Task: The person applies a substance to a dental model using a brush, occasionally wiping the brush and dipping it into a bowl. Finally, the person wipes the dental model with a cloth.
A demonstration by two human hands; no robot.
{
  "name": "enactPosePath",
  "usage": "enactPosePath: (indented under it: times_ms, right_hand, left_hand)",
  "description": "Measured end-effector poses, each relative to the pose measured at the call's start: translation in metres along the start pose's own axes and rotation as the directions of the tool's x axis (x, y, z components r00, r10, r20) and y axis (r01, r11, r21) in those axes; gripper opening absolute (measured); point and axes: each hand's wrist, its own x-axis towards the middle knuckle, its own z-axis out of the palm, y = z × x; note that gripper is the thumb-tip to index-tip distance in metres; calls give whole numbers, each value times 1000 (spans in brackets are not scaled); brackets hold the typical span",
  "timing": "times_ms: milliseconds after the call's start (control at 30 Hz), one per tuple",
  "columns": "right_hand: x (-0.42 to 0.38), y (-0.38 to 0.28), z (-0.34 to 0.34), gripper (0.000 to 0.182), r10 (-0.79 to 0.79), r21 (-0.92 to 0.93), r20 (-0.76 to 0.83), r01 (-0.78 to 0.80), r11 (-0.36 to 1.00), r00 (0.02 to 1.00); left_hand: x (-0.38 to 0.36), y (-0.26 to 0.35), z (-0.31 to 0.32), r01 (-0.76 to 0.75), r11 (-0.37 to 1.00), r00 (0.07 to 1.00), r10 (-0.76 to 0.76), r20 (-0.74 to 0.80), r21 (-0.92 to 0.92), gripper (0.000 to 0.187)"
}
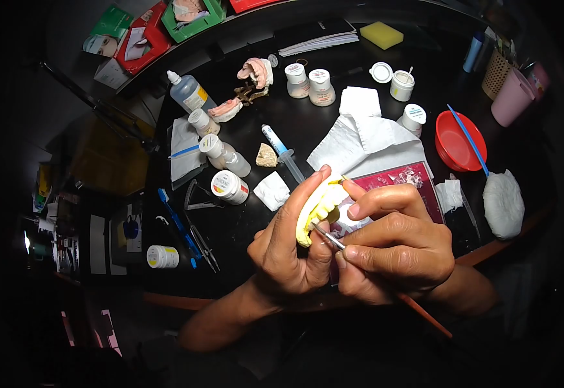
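My left hand [286,255] is closed around a yellow dental model [314,210], with the fingers behind it and the thumb below. The model is tilted, its row of teeth facing right. Pinched in my right hand [401,242] is a thin brush [427,317] with a metal ferrule and a reddish-brown handle. Its tip meets the lower part of the model, beside the teeth; the bristles are too small to make out. A right fingertip also reaches the model's upper end. Under both hands lies a dark red tray or board [418,178] with whitish scraps, partly hidden.
White tissue [369,139] lies behind my hands. A red bowl [447,139] with a blue stick stands right, near a white pad [503,205]. Several jars [230,187], a syringe [282,152], tweezers [203,249] and an articulator with pink models [253,90] surround the left and back.
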Motion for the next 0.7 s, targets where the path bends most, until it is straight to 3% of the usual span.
enactPosePath:
  times_ms: [700]
  right_hand:
    - [0, 1, 0, 16, -3, 11, 11, 3, 1000, 1000]
  left_hand:
    - [0, 0, 0, 3, 1000, 1000, -3, -3, 3, 48]
